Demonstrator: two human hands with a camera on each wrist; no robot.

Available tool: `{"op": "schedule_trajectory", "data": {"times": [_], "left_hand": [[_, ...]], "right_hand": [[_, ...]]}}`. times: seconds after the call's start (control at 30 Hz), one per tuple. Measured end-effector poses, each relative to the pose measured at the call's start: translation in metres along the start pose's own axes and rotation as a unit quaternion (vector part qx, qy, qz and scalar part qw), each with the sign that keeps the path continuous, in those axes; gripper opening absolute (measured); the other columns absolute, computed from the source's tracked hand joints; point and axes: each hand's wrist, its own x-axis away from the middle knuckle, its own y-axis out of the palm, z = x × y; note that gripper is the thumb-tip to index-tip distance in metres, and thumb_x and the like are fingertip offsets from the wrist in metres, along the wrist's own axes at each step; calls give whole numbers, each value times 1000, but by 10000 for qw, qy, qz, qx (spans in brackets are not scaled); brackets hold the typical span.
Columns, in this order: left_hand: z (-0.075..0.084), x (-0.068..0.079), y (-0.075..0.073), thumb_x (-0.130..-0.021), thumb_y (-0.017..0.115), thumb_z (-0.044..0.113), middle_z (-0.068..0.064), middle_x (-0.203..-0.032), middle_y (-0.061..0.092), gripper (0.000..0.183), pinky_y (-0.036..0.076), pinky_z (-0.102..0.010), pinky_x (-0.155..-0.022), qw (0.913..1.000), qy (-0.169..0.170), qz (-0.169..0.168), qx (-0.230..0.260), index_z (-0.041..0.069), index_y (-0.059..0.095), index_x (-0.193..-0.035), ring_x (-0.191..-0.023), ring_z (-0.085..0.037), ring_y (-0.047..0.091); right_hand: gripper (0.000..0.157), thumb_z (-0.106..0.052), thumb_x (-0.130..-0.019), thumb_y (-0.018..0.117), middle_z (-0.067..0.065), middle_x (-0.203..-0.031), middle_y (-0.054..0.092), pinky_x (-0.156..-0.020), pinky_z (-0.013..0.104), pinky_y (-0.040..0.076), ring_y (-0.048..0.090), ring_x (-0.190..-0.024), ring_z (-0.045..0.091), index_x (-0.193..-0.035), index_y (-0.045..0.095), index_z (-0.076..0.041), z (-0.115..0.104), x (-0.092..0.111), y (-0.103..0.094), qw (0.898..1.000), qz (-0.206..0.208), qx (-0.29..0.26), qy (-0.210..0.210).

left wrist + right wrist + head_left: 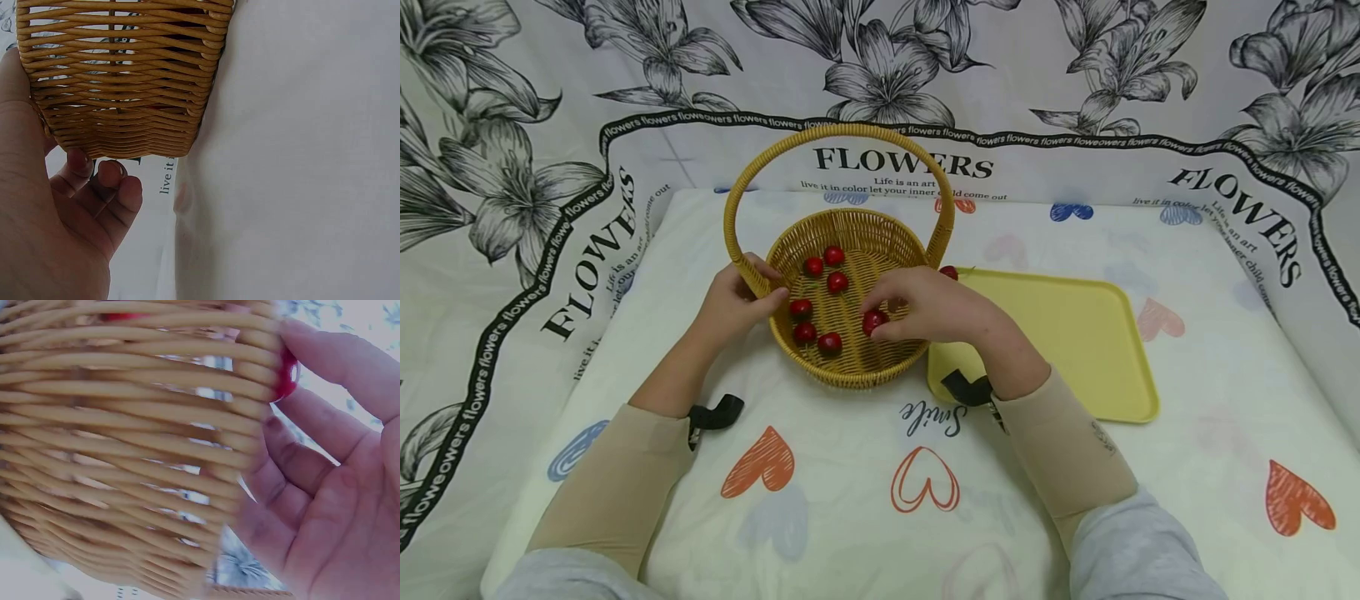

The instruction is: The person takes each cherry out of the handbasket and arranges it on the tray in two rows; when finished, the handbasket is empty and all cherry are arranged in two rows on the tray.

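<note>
Nearest us are two beige sleeves [1071, 458], with grey cuffs [1142, 542] behind them at the bottom of the head view and black straps [718, 412] at the wrists. Beyond them, on a white cloth [850, 533], we locate the woven basket [859, 379], its handle [842, 130] arched over the top.

Left hand [730, 302]: wrapped on the basket at the left foot of the handle, thumb on the near side. We cannot tell whether the base sits flat on the cloth.

Right hand [932, 304]: thumb and index finger pinch one red cherry [874, 322] over the right half of the basket, inside the rim. Six loose cherries [837, 282] lie to the left in the basket. One more, the outer cherry [949, 272], shows at the far left corner of the yellow tray [1060, 342], partly hidden by the right hand.

We judge the step in hand to be a one-at-a-time transfer between tray and basket; the pose alone does not settle its direction. If we are loading, the next move calls for lowering the red cherry to the weave and parting the fingertips gently. If we are unloading, it calls for a light, firm pinch and a lift clear of the rim. Either way, we steady the basket with the left hand.
</note>
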Motion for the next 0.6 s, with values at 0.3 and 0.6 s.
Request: {"op": "schedule_trajectory", "data": {"times": [0.3,0.6], "left_hand": [[-2,1,0,-89,70,-3,-24,-101,60,25,52,-20,-70,10000,-65,1,26,-14,60,-110,-82,-11,58],[-2,1,0,-90,70,-2,-21,-101,61,24,53,-20,-71,9999,-96,4,38,-13,60,-110,-84,-11,60]], "right_hand": [[27,-20,-93,78,-5,-118,67,-90,36,52,58,-105,13,-119,75,-15,-12,35,-30,9962,760,-385,-193],[30,-6,-88,81,-2,-112,69,-84,28,45,56,-98,16,-117,75,-8,-14,82,-60,9790,2021,-65,-273]]}}
